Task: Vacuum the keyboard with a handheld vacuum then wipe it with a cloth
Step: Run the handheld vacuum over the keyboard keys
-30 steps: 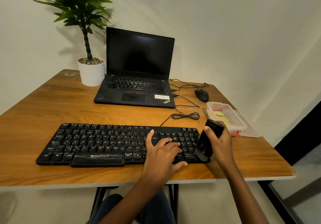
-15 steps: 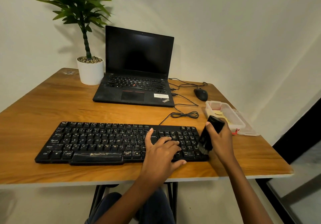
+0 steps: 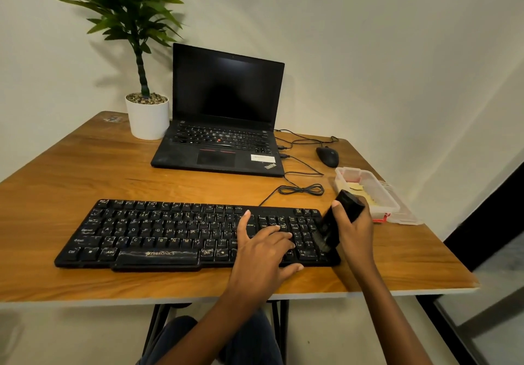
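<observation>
Single head-worn wide-angle view, looking forward and down across the table toward the far wall.

The camera sits above the table's near edge and close to it. Both forearms enter from the bottom of the frame. The left hand and the right hand, which grips the handheld vacuum, fill the lower centre over the keyboard. The laptop and potted plant stand farther back, in the upper half. The person's lap shows beneath the near edge, and the wide lens bows the table's straight edges. No second view overlaps this one.
</observation>
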`<state>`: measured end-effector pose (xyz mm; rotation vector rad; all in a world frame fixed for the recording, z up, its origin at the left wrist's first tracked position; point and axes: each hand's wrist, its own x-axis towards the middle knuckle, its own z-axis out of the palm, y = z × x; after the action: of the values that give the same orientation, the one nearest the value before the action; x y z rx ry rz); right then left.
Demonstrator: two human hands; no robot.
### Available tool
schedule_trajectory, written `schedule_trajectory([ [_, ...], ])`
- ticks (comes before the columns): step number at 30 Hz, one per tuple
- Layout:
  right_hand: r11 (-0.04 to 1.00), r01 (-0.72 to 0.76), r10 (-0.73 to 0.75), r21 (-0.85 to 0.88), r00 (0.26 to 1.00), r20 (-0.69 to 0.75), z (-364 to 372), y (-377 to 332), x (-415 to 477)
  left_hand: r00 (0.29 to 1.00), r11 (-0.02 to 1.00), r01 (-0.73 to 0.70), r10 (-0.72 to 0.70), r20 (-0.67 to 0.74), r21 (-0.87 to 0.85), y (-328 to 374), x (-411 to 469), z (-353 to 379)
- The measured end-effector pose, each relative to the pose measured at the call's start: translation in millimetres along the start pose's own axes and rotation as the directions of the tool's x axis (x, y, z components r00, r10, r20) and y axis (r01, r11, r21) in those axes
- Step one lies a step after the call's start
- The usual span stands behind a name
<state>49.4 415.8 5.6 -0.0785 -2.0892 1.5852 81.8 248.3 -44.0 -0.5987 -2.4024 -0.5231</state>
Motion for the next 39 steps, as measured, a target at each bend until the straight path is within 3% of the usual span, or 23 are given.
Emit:
schedule_trajectory([
  [14, 0.985, 0.065, -0.049, -0.162, 0.993, 0.104, -1.9, -2.7, 11.0, 1.000, 1.000, 0.012, -0.012, 0.003, -0.013, 0.6, 0.3, -1.0],
  [21, 0.992, 0.066, -0.050, -0.103, 0.988, 0.145, -3.6, -1.9, 3.6, 1.000, 1.000, 0.020, -0.020, 0.020, -0.018, 0.3, 0.4, -0.5],
  [39, 0.993, 0.034, -0.033, -0.109, 0.999, 0.011, 12.6, 4.4, 21.9, 1.000, 0.999, 0.013, -0.012, 0.021, -0.038, -0.3, -1.4, 1.9],
])
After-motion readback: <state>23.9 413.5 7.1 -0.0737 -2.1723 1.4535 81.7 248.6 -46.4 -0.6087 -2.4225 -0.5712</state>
